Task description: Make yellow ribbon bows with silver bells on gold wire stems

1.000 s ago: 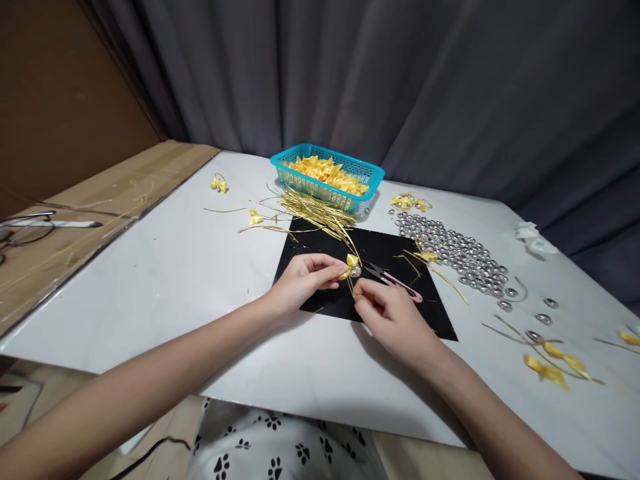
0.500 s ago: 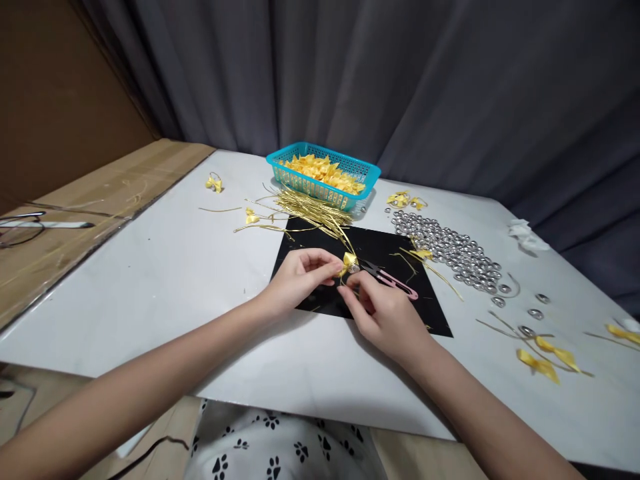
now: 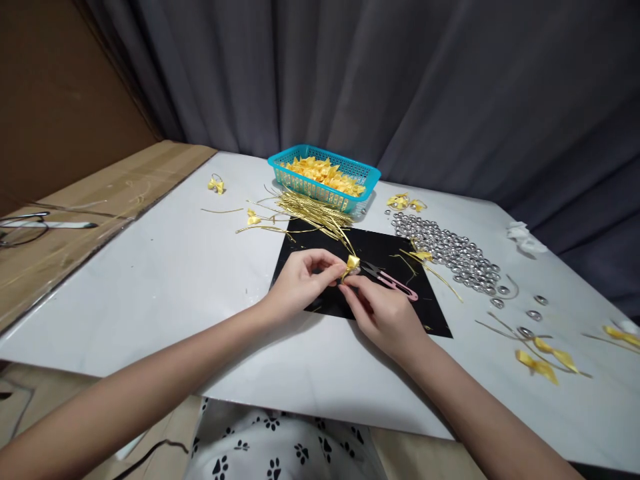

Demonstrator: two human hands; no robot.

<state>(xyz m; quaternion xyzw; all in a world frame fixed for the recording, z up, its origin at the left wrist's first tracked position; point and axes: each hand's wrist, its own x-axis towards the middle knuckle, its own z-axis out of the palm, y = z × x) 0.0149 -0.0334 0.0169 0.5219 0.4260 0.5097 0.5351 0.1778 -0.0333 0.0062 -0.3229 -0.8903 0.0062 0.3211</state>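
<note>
Over a black mat (image 3: 430, 310), my left hand (image 3: 307, 277) pinches a small yellow ribbon bow (image 3: 353, 263) between thumb and fingertips. A silver bead seems to sit against the bow, partly hidden. My right hand (image 3: 383, 307) is closed just below the bow, thumb and forefinger pressed together at its lower side; what they grip, perhaps a gold tie, is too small to make out. Right behind the bow lie pink-handled thread snips (image 3: 397, 285) on the mat. A bundle of gold twist ties (image 3: 313, 210) reaches over the mat's far edge.
A turquoise basket (image 3: 373, 179) of yellow bows stands at the back. Many silver beads (image 3: 445, 248) spread to the right. Loose bows (image 3: 537, 365) with ties lie at the front right. Finished-looking bows (image 3: 217, 185) sit far left. Glasses (image 3: 23, 230) rest on cardboard at the left.
The bow has turned and shifted slightly right in my fingers. My right fingertips have come closer together beneath it. The view has moved very slightly.
</note>
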